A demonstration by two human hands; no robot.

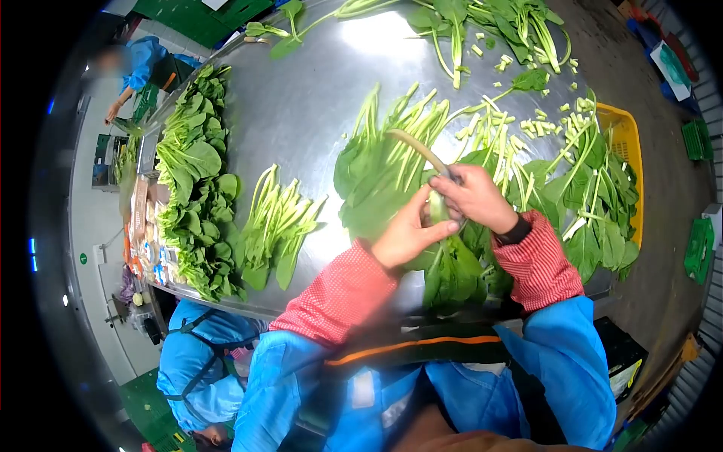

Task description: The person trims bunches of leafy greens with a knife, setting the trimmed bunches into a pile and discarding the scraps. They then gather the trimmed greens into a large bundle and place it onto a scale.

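Observation:
My left hand (410,232) is closed around a bunch of leafy greens (456,275), its pale stems pointing up and its leaves hanging toward my apron. Against the stems, my right hand (486,200) grips a knife (416,146) with a thin, curved blade that points up and left. The knife's handle is hidden in the fingers. Just beyond my hands lies a pile of greens (361,169), partly blurred, with its stems facing away. More loose greens (591,226) are heaped to the right of my right hand.
The metal table (294,98) carries a long row of greens (199,181) and a smaller bunch (275,226) at left. Cut stem pieces (538,126) lie scattered at right, near a yellow crate (629,124). One person (143,64) stands far left; another (199,350) is close at lower left.

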